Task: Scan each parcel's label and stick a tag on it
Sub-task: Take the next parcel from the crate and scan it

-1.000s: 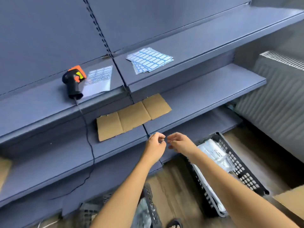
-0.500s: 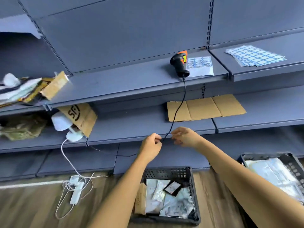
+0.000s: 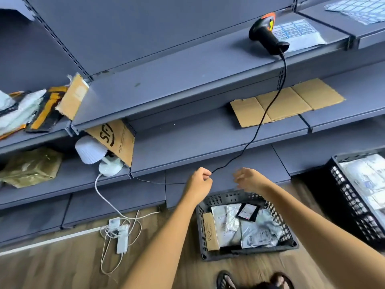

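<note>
A black and orange barcode scanner (image 3: pixel 268 38) lies on the upper shelf beside a sheet of blue tags (image 3: pixel 300 34). More tag sheets (image 3: pixel 358 7) lie further right. Its black cable (image 3: pixel 277 97) hangs down to the fingers of my left hand (image 3: pixel 199 182), which is closed in a fist. I cannot tell whether it grips the cable. My right hand (image 3: pixel 249 180) is blurred, its fingers loosely apart, above a dark basket (image 3: pixel 248 252) on the floor. In the basket lie grey mailer parcels (image 3: pixel 258 232) and a small box.
A second black basket (image 3: pixel 350 197) of parcels stands at the right. Flat cardboard (image 3: pixel 287 103) lies on the middle shelf. Bags and a brown parcel (image 3: pixel 29 167) fill the left shelves, by a white lamp (image 3: pixel 91 151). A power strip (image 3: pixel 121 236) with white cords lies on the floor.
My view has swung left and down, bringing the floor basket and the left shelves into sight. My hands, pinched together before, have come apart, the right one moving right.
</note>
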Demonstrator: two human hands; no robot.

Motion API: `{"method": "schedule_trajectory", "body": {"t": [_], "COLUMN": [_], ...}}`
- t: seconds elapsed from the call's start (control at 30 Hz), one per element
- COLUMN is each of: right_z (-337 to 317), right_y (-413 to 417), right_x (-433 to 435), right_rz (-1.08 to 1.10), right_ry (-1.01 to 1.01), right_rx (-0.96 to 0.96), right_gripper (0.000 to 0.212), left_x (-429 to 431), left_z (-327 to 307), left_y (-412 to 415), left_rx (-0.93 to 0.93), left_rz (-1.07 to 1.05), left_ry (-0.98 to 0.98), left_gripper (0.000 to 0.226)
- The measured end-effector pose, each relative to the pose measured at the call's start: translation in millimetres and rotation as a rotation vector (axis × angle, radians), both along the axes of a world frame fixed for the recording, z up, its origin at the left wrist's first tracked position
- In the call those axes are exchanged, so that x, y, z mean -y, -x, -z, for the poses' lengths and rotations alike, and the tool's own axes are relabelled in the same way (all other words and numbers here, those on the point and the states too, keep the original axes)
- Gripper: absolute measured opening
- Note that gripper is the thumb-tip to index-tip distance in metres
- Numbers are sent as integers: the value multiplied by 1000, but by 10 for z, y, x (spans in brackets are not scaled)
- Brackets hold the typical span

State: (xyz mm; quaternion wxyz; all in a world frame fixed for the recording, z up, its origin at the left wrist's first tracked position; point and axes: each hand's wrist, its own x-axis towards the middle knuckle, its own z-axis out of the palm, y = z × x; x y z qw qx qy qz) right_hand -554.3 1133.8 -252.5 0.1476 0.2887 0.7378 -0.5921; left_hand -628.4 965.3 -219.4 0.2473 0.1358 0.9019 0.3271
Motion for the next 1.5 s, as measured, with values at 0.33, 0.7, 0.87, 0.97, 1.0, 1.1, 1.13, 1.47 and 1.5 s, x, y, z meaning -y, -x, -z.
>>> {"method": "schedule_trajectory", "body": {"t": [0.33,0.7,0.87,0.97,1.0,1.1,1.13,1.47,1.5], "right_z": [1053,3185,4044,4377,4506,4863,4976,4920,4926], "right_y": [-383,-670,-839,-881,-889,-856,-841,-753,-721], "right_x": [-245,-203,-193,-246,-263,-281,-289,-295,-298], "right_rz": [160,513,468,442,436,386,402,1128,1155], "right_ry": [-115,166,84,74,69,41,39,137,163], "right_rx": [149,525,549,615,632,679,682,586,567], "right_gripper": [27,23,36,25,20,24,23,18,18], "left_x": [-208,-209,-280,-347,-363,-402,-402,-280,-272], "left_z": [1044,2842,3596,3919,4009,4243,4302,4304,4269], "left_y": [-130,-89,-210,-236,-237,-198,-195,-190,-163], "left_rx": [172,245,256,269,274,270,274,281,277], "left_rz": [41,25,91,90,92,85,77,60,63], "left_ry": [42,69,113,115,114,101,99,94,92], "left_gripper": [18,21,18,20,20,20,20,20,21]}}
